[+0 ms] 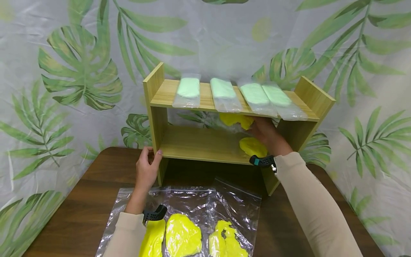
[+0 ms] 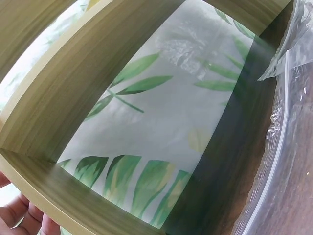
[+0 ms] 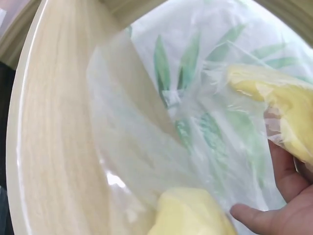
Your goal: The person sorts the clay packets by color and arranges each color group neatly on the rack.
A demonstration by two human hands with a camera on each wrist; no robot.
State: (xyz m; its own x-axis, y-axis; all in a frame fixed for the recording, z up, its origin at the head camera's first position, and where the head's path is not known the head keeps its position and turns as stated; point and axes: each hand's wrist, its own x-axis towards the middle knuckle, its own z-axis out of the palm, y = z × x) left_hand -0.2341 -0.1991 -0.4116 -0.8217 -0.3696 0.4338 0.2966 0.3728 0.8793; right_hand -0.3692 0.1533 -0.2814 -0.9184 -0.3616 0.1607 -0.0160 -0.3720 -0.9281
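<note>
Here, the left hand (image 1: 147,167) grips the wooden shelf (image 1: 199,142), the right hand (image 1: 265,132) a bagged yellow slab (image 1: 232,118) inside it.

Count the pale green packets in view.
4, all on the top shelf: one packet at left, one near the middle, two side by side toward the right. None looks hidden.

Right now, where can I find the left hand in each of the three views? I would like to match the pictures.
Head: the left hand is left of centre, at the front edge of the left side of the shelf.
Left wrist: its fingers show in the bottom left corner.
Right wrist: not in this picture.
Shared landmark: the wooden shelf, partly visible in all three views.
</note>
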